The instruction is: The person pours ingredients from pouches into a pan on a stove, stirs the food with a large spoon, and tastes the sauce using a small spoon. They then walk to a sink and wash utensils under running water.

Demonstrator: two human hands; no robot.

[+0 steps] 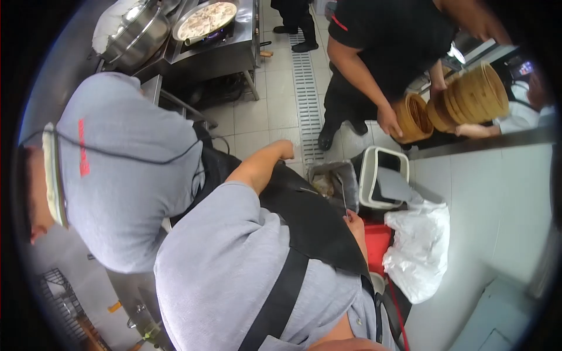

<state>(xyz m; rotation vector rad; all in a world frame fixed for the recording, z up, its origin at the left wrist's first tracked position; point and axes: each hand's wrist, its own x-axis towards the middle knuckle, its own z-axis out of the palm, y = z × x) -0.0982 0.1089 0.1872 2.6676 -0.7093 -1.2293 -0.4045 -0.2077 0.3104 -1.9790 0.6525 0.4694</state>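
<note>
My right hand (354, 221) is low on the right, fingers closed around the end of a thin, long-handled utensil (343, 193). That utensil slants into a lined waste bin (332, 171) with scraps inside; its exact kind is unclear. My left hand (285, 150) is held out in front of my black apron (310, 216), curled into a fist. Nothing shows sticking out of it.
A white-rimmed bin lid (383, 175), a red container (377, 244) and a white plastic bag (418, 251) are at my right. A co-worker in grey (129, 169) bends close on my left. Ahead, another person in black handles bamboo steamers (468, 99). A pan (206, 21) sits on the stove.
</note>
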